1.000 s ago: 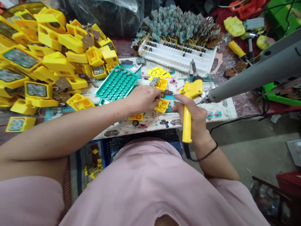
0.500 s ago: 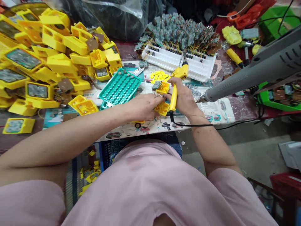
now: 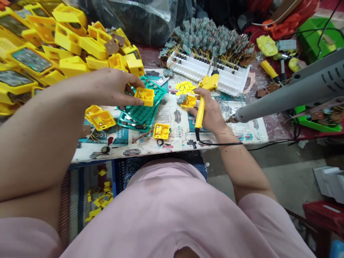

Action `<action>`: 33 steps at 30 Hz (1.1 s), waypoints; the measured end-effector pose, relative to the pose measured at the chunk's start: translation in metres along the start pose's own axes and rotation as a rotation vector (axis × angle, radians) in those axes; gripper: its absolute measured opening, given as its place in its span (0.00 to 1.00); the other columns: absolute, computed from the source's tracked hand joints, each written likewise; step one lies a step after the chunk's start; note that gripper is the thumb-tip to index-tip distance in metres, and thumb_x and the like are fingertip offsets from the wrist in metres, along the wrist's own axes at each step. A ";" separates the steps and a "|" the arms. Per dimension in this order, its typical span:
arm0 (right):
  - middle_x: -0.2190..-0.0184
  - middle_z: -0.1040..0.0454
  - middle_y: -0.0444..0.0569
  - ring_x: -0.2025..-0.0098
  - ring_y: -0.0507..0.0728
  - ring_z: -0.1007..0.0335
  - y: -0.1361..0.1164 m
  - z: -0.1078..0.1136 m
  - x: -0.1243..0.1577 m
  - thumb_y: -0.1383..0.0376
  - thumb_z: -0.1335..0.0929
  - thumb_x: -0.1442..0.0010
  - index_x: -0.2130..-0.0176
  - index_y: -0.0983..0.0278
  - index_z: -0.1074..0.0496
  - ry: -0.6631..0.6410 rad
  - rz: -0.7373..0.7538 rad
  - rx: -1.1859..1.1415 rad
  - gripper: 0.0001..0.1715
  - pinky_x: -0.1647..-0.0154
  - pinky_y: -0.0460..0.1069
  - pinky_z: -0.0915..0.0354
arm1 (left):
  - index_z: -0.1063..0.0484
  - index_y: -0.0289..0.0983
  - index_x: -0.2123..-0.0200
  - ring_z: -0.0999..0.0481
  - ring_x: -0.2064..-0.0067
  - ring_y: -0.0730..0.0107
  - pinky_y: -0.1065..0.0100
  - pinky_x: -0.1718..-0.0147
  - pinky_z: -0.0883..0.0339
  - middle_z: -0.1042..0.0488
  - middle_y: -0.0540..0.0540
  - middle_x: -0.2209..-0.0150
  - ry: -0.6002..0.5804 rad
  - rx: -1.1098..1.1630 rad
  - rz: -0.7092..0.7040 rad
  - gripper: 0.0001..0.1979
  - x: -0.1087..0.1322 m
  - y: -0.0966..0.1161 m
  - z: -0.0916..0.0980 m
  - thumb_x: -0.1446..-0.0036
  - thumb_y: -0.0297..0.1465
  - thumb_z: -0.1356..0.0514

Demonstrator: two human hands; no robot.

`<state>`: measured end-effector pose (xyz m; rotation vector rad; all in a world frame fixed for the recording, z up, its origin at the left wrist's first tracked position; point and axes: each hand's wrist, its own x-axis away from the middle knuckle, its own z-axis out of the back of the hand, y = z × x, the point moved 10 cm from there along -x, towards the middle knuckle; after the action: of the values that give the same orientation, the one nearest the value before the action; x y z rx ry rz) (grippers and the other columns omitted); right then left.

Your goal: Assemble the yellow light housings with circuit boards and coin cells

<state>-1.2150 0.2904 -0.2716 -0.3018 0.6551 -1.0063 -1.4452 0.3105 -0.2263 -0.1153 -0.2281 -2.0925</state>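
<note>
My left hand [image 3: 107, 86] reaches over the teal dimpled tray [image 3: 158, 102], its thumb and fingers closed on a small yellow plastic housing [image 3: 146, 96]. In my right hand [image 3: 211, 111] is a yellow soldering gun [image 3: 199, 114], its metal tip pointing away from me and its black cord trailing below. At my right fingertips sits another yellow casing [image 3: 189, 102] with a grey circuit board [image 3: 182, 99] at its edge; whether the fingers grip it is hard to tell. Near the table's front edge lies an open yellow box [image 3: 161, 131], with a double yellow shell [image 3: 100, 118] farther left.
Yellow casings [image 3: 72, 66] are heaped at the left. Behind, many wired circuit boards [image 3: 212, 37] stand along a white ridged rack [image 3: 204, 71]. A grey electric screwdriver [image 3: 279, 87] slants in from the right, above a green bin [image 3: 317, 120]. Small yellow pieces [image 3: 185, 87] lie mid-table.
My left hand has moved left, away from my right hand, carrying a yellow plastic housing over the teal tray. My right hand keeps the soldering gun in nearly the same place.
</note>
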 end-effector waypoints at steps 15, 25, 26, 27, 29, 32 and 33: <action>0.50 0.23 0.48 0.54 0.56 0.20 -0.033 0.025 0.054 0.65 0.35 0.34 0.47 0.57 0.36 0.037 0.016 -0.011 0.16 0.58 0.50 0.24 | 0.21 0.42 0.53 0.26 0.43 0.53 0.52 0.41 0.38 0.24 0.46 0.46 0.107 0.253 -0.199 0.16 -0.016 0.092 -0.032 0.40 0.33 0.45; 0.66 0.21 0.46 0.62 0.60 0.23 -0.045 0.010 0.072 0.59 0.31 0.36 0.48 0.59 0.33 0.129 0.048 0.272 0.18 0.55 0.56 0.32 | 0.25 0.40 0.47 0.29 0.41 0.51 0.53 0.42 0.38 0.28 0.42 0.43 0.093 0.189 -0.212 0.20 -0.029 0.127 -0.037 0.40 0.36 0.45; 0.66 0.21 0.45 0.62 0.59 0.23 -0.046 0.011 0.073 0.61 0.32 0.36 0.47 0.58 0.34 0.134 0.056 0.248 0.18 0.55 0.56 0.31 | 0.24 0.40 0.48 0.29 0.41 0.51 0.52 0.41 0.39 0.28 0.42 0.43 0.088 0.191 -0.219 0.19 -0.030 0.129 -0.038 0.40 0.36 0.44; 0.65 0.21 0.45 0.61 0.58 0.23 -0.047 0.014 0.074 0.62 0.32 0.36 0.46 0.57 0.36 0.137 0.069 0.221 0.19 0.55 0.55 0.31 | 0.24 0.40 0.49 0.29 0.42 0.51 0.52 0.41 0.39 0.28 0.42 0.44 0.083 0.193 -0.228 0.18 -0.030 0.130 -0.039 0.40 0.35 0.44; 0.62 0.22 0.44 0.61 0.57 0.24 -0.051 0.018 0.078 0.64 0.33 0.35 0.43 0.55 0.38 0.132 0.103 0.177 0.22 0.57 0.53 0.29 | 0.23 0.40 0.50 0.29 0.42 0.51 0.51 0.41 0.40 0.27 0.42 0.44 0.085 0.198 -0.242 0.17 -0.029 0.132 -0.041 0.40 0.35 0.44; 0.59 0.21 0.45 0.61 0.57 0.24 -0.055 0.023 0.083 0.64 0.34 0.34 0.41 0.53 0.40 0.133 0.176 0.172 0.24 0.59 0.52 0.27 | 0.23 0.42 0.49 0.31 0.41 0.52 0.52 0.41 0.40 0.29 0.43 0.41 0.095 0.192 -0.283 0.17 -0.026 0.138 -0.042 0.39 0.35 0.43; 0.59 0.21 0.46 0.60 0.57 0.24 -0.057 0.024 0.085 0.64 0.34 0.34 0.40 0.54 0.40 0.144 0.203 0.181 0.24 0.59 0.52 0.26 | 0.24 0.42 0.49 0.31 0.40 0.52 0.52 0.41 0.40 0.30 0.43 0.40 0.088 0.181 -0.308 0.16 -0.024 0.143 -0.043 0.39 0.36 0.43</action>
<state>-1.2070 0.1868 -0.2548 -0.0027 0.7045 -0.8899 -1.3094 0.2516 -0.2558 0.1284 -0.4012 -2.3639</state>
